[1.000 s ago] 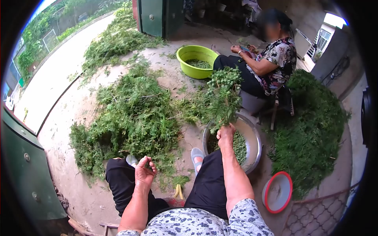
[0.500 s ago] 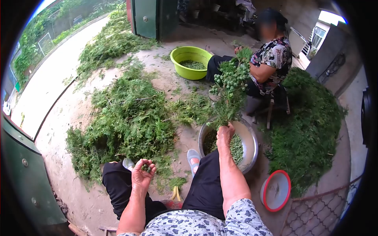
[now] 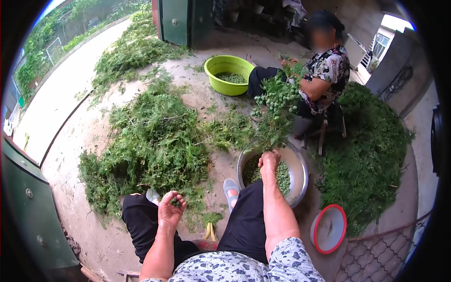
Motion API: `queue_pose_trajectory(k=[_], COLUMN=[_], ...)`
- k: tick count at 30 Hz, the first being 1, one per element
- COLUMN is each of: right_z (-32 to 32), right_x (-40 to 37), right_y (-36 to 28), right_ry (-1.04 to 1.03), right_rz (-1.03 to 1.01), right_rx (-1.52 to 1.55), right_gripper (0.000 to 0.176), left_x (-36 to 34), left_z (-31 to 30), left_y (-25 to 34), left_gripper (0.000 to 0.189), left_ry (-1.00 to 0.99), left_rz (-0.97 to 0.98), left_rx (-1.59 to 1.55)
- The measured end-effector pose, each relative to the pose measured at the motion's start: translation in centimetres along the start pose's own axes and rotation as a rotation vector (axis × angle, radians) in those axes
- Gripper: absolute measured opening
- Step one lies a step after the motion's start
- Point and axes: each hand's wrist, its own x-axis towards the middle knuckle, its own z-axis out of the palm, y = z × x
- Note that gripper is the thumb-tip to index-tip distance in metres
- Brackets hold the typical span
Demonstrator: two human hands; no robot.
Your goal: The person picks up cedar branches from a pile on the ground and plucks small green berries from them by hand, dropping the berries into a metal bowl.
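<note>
My right hand (image 3: 269, 162) is closed round the lower stem of a leafy evergreen branch (image 3: 277, 105), which stands up and away from me, thick with round green cones. Below that hand sits a metal basin (image 3: 299, 176), partly filled with loose green cones (image 3: 283, 179). Over my left knee, my left hand (image 3: 170, 211) is palm up with its fingers curled round a few small green cones (image 3: 175, 202). My right knee and forearm hide part of the basin.
A heap of cut branches (image 3: 150, 141) lies ahead left, another (image 3: 366, 160) at right. A lime-green tub (image 3: 225, 87) stands beside a seated person (image 3: 326, 70) handling greenery. A red-rimmed bowl (image 3: 329, 229) rests near a metal lattice (image 3: 380, 254).
My right hand and the branch have shifted only slightly. The left-hand fingers have curled a little more round the cones. The seated person's hands have moved slightly.
</note>
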Motion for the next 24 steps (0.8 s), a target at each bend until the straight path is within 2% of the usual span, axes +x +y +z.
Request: queue_pose_trajectory(k=[1,2,4,6,8,10,12,13,14,16,17,20,24], right_z=[-0.4,-0.8,-1.4,-1.2,-0.9,-1.2,-1.5,-1.7,-1.6,-0.9,-0.3,-0.2,-0.3], right_x=[1.3,1.4,1.4,1.9,2.2,2.8,3.4,3.7,3.2,2.5,1.9,1.6,2.2], right_y=[1.5,1.2,0.6,1.2,1.9,1.8,2.2,2.5,2.4,2.3,1.8,1.4,1.6], right_ry=[0.011,0.012,-0.085,-0.1,-0.134,-0.124,-0.167,-0.185,-0.181,-0.06,0.004,-0.052,-0.026], right_rz=[0.05,0.048,0.315,0.294,0.253,0.312,0.166,0.078,0.078,-0.146,-0.135,-0.092,-0.043], right_rx=[0.143,0.141,0.343,0.322,0.287,0.327,0.263,0.302,0.304,0.108,0.09,0.095,0.191], right_gripper=[0.012,0.012,0.005,0.01,0.029,0.029,0.029,0.022,0.022,0.017,0.018,0.015,0.014], left_x=[0.0,0.0,0.0,-0.1,0.0,0.2,0.3,0.4,0.4,0.4,0.4,0.5,0.6], left_z=[0.0,-0.1,0.0,0.1,0.2,-0.1,-0.4,-0.5,-0.5,-0.5,-0.5,-0.6,-0.8], left_y=[-0.1,-0.1,-0.2,-0.1,-0.1,0.0,-0.1,-0.1,-0.1,-0.2,-0.2,-0.1,-0.1], left_gripper=[0.011,0.011,0.011,0.011,0.011,0.011,0.013,0.013,0.013,0.013,0.013,0.013,0.013], left_ry=[0.0,0.002,0.001,-0.017,-0.007,0.0,-0.042,-0.042,-0.047,-0.052,-0.051,-0.058,-0.061], left_rz=[-0.001,0.0,0.001,0.0,-0.003,-0.001,-0.003,-0.005,-0.005,-0.007,-0.021,-0.039,-0.034], left_rx=[-0.002,0.005,0.011,-0.001,-0.006,-0.012,0.013,0.015,0.022,0.032,0.024,0.008,-0.002])
